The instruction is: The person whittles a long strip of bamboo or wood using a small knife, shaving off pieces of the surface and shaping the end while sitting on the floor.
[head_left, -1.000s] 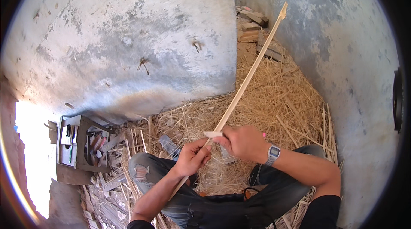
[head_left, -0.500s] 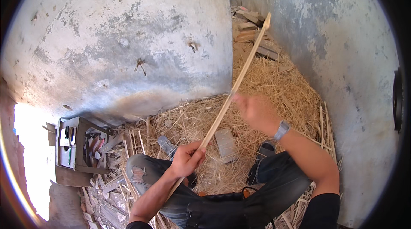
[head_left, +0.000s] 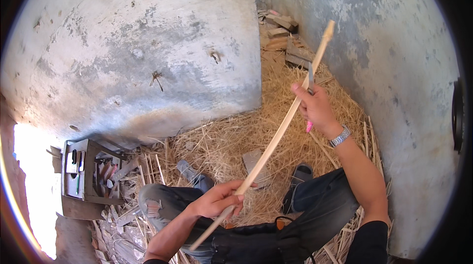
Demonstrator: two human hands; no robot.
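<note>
On a straw-strewn floor (head_left: 231,145) between grey plastered walls, a seated person works a long, pale, slightly curved wooden stick (head_left: 276,138). Left hand (head_left: 217,200) is closed around its lower end above the knees; right hand (head_left: 315,108) grips a pink-handled knife (head_left: 310,91) pressed against the upper shaft. At left sits a wooden toolbox (head_left: 84,175).

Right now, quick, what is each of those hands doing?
Left hand: closed around the lower part of the long wooden stick.
Right hand: closed on a knife with a pink handle, blade against the stick higher up.
</note>
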